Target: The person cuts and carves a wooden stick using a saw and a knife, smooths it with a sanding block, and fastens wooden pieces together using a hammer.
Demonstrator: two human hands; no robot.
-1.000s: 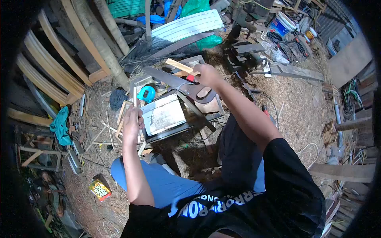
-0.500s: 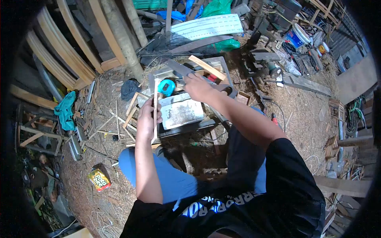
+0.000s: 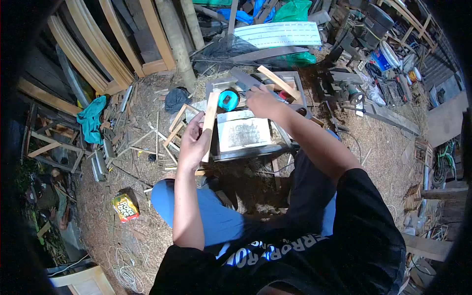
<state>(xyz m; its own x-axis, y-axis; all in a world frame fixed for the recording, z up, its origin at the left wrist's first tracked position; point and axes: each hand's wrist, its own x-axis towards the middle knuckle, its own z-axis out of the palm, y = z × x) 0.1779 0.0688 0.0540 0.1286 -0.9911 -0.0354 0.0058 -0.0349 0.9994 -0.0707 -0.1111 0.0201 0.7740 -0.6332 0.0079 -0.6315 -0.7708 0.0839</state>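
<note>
My left hand (image 3: 193, 141) is closed around a pale wooden strip (image 3: 212, 120), held upright at the left side of a low workbench box (image 3: 301, 81). The strip's broad face shows. Across the box my right hand (image 3: 262, 102) lies over a handsaw blade (image 3: 242, 77), its fingers curled. What they pinch, if anything, is hidden. Between my hands sits a turquoise tape measure (image 3: 228, 100), just above a worn white board (image 3: 244, 134). Another wooden piece (image 3: 278, 82) slants across the box beyond my right hand.
Small wooden frames (image 3: 178, 129) lean left of the box. A yellow-and-red snack packet (image 3: 125, 207) lies on the shavings-covered ground. Long timber mouldings (image 3: 93, 39) stand at the upper left. At the right are a paint bucket (image 3: 384, 56) and a power tool (image 3: 355, 95).
The wooden strip in my left hand has turned from its narrow edge to its broad face. My right hand stays over the saw. The whole view has shifted slightly.
</note>
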